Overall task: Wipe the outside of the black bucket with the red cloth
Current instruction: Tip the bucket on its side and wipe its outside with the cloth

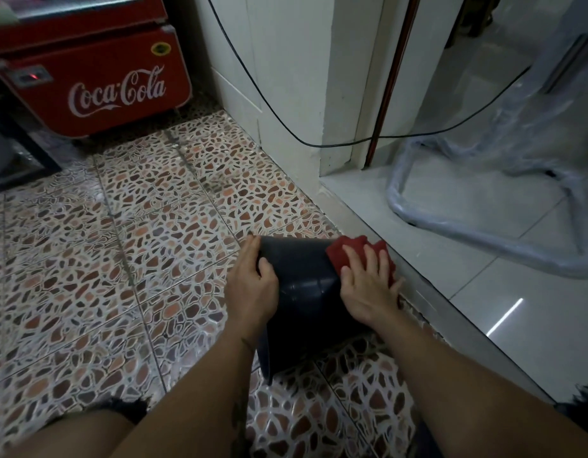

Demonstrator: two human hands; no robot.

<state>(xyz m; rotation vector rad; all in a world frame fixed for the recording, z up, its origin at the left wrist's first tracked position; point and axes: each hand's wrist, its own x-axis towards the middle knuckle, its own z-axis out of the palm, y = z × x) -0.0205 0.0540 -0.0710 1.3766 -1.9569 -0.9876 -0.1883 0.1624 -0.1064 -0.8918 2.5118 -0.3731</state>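
Note:
The black bucket (302,292) lies tipped on its side on the patterned floor, its base pointing away from me. My left hand (253,282) grips its left side, thumb over the top and fingers around the base edge. My right hand (368,285) lies flat with fingers spread on the red cloth (349,251), pressing it against the bucket's right side. Part of the cloth sticks out beyond my fingers; the rest is hidden under my palm. The bucket's mouth faces me and is partly hidden by my forearms.
A raised step of white tile (484,292) runs just right of the bucket. A plastic-wrapped metal frame (484,226) stands on it. A red Coca-Cola cooler (97,84) stands far left. A black cable (286,127) hangs along the white wall. My knees frame the bottom.

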